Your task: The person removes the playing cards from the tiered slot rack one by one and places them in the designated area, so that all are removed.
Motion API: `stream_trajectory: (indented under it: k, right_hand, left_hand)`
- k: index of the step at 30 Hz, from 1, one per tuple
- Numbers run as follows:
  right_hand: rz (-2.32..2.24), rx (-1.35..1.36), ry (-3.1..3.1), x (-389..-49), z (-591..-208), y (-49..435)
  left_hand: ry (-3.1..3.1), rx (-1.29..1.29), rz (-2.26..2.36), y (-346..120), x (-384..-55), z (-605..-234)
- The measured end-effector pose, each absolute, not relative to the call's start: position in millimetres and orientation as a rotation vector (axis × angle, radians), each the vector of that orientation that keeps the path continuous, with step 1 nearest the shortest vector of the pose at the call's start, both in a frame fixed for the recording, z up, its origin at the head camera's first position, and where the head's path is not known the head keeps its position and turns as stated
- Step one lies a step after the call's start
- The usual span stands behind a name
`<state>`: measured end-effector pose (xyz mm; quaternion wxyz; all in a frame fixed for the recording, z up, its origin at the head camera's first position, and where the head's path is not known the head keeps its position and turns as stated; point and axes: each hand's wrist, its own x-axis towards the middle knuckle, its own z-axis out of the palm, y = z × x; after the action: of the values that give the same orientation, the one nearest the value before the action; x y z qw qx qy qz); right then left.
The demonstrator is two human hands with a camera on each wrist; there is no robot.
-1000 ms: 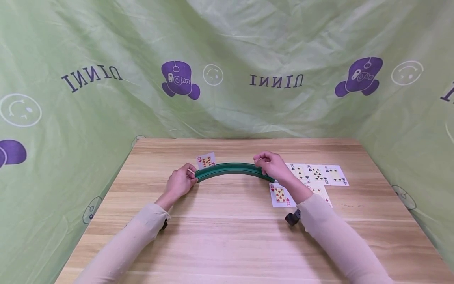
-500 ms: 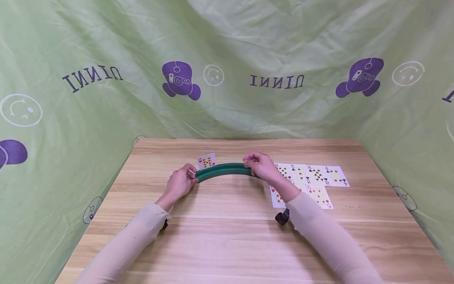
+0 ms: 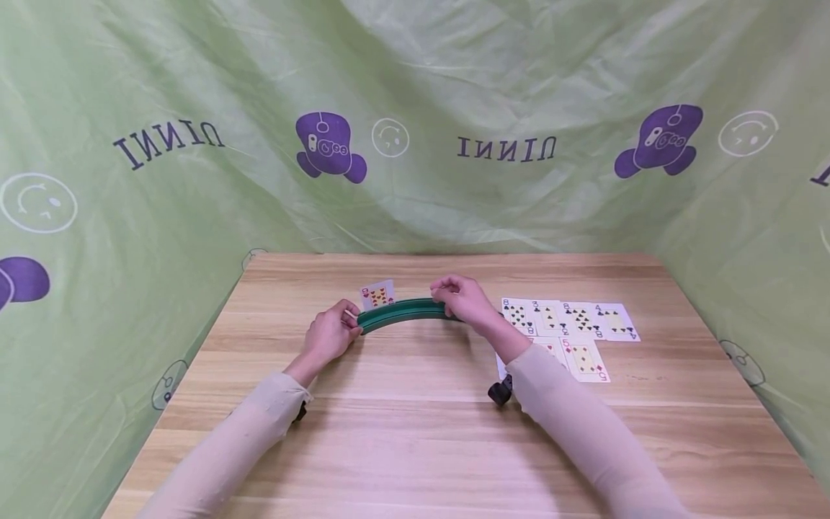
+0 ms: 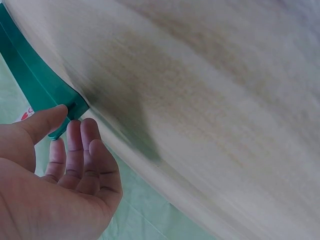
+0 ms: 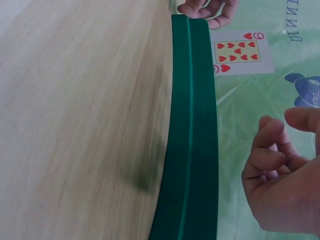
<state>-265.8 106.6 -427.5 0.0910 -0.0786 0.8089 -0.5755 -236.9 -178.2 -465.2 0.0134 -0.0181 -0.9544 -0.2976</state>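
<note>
A curved green card holder [image 3: 403, 311] lies near the middle of the wooden table. My left hand [image 3: 327, 334] pinches its left end between thumb and fingers. Behind that end a nine of hearts [image 3: 378, 293] stands tilted in the holder; the right wrist view shows this card [image 5: 243, 52] beyond the holder too. My right hand [image 3: 468, 303] hovers over the holder's right half, hiding part of it. In the right wrist view the right hand [image 5: 280, 175] has loosely curled fingers, with a gap between thumb and index finger and nothing visible in it.
Face-up playing cards lie in two rows on the right, including a four of clubs [image 3: 614, 322] and a five of diamonds [image 3: 585, 360]. My right forearm covers part of the lower row. A green printed curtain [image 3: 415, 209] surrounds the table's [image 3: 402, 432] back and sides.
My right hand has moved left along the holder, away from the cards on the right, uncovering more of them. The left hand, holder and nine of hearts stay in place.
</note>
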Motion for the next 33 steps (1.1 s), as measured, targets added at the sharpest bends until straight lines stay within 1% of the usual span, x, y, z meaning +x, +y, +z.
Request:
stream_trajectory:
  k: [33]
  right_hand:
    - [-1.669,-0.335,2.366,-287.0,-427.1,56.7]
  left_hand:
    - [-2.959,-0.072,-0.931,-178.2,-236.1,-466.5]
